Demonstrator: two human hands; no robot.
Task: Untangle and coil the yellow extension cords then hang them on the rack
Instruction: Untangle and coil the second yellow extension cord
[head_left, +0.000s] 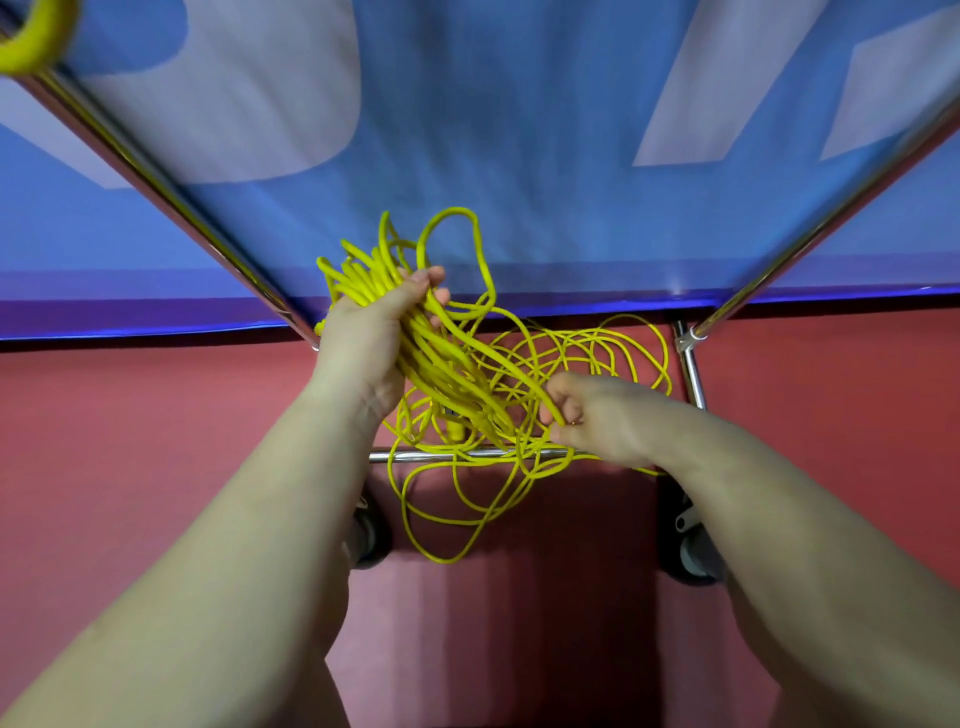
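Observation:
My left hand (371, 338) grips a thick bundle of yellow extension cord loops (374, 273), held up in front of the blue banner. Strands run down from it to my right hand (597, 415), which pinches one strand of the cord. Below both hands a loose tangle of yellow cord (597, 353) lies on the red floor and drapes over the rack's low crossbar (415, 457). Another yellow cord coil (31, 36) hangs over the rack's chrome tube at the top left corner.
The chrome rack (156, 171) has slanted tubes left and right (831, 218), an upright post (693, 374) and caster wheels (696, 561) on red floor (156, 441). A blue and white banner (519, 130) hangs behind the rack.

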